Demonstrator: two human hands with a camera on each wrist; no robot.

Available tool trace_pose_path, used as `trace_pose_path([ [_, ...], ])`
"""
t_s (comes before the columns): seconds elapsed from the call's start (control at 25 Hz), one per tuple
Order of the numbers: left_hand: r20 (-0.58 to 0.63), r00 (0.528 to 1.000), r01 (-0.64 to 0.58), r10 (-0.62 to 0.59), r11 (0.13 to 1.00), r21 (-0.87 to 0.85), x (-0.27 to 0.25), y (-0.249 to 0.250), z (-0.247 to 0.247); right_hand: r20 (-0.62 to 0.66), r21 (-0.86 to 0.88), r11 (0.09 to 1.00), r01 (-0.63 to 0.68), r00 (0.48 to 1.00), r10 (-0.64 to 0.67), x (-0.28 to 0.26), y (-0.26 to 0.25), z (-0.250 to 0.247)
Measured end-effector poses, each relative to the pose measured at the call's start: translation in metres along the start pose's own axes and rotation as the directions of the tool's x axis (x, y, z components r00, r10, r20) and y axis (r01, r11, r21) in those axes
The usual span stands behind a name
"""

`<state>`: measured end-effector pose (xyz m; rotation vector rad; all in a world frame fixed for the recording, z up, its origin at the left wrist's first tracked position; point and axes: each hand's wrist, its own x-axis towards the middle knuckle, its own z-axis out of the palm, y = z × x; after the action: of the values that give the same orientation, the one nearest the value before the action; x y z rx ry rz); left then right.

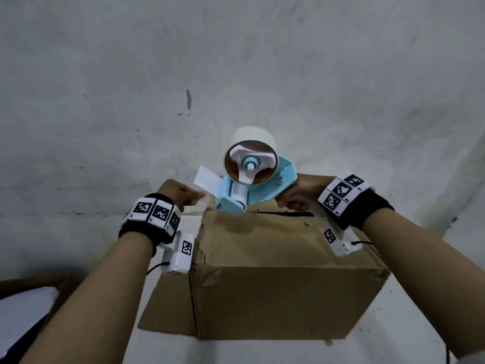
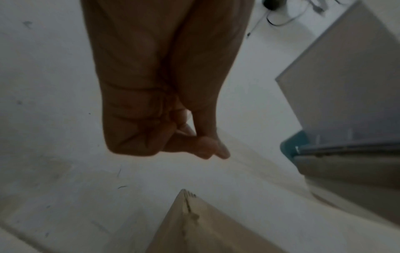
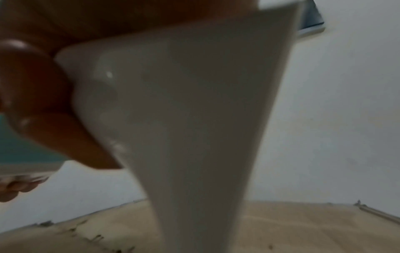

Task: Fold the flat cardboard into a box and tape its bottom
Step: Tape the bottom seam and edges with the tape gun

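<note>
Box: your cardboard box (image 1: 275,292) stands folded on the white floor (image 1: 262,61), close in front of you, with one loose flap lying flat on the floor at its left side. A dark slit runs along the seam on its upper face, near the far edge.
Tape dispenser: the blue tape dispenser (image 1: 252,179) hangs over the far edge of the box's upper face, roller end pointing left, its roll of pale tape on top.
Right hand: your right hand (image 1: 301,193) is wrapped round the dispenser's white handle (image 3: 184,102), fingers curled tight about it, above the far right part of the box.
Left hand: your left hand (image 1: 181,195) sits just past the box's far left corner, thumb and forefinger pressed together in a narrow pinch. They seem to hold the clear tape end drawn from the roller, though the left wrist view is too blurred to be sure.
Tape tab: a white tab (image 1: 207,181) sticks up from the roller, just beside your left fingertips.
</note>
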<state>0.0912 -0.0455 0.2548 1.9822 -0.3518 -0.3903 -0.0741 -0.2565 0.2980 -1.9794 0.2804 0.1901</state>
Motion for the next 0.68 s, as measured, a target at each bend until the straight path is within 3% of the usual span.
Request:
trace_pose_path([
  [0.12,0.088,0.995,0.029,-0.037,0.995,0.097,0.008,-0.009,0.005,0.114,-0.081,0.992,-0.094,0.988,0.103,0.015,0.010,-0.001],
  [0.36,0.059,0.997,0.033,-0.049,0.969,0.246,0.024,-0.007,0.004,0.078,-0.119,0.984,-0.133,0.987,0.143,0.051,0.018,-0.004],
  [0.52,0.120,0.990,0.017,-0.079,0.895,0.446,0.027,-0.006,0.010,0.091,-0.130,0.981,-0.143,0.984,0.156,0.064,0.023,-0.005],
  [0.68,0.159,0.979,0.038,-0.130,0.877,0.480,0.030,-0.007,0.015,0.086,-0.073,0.984,-0.159,0.982,0.166,0.070,0.030,-0.002],
])
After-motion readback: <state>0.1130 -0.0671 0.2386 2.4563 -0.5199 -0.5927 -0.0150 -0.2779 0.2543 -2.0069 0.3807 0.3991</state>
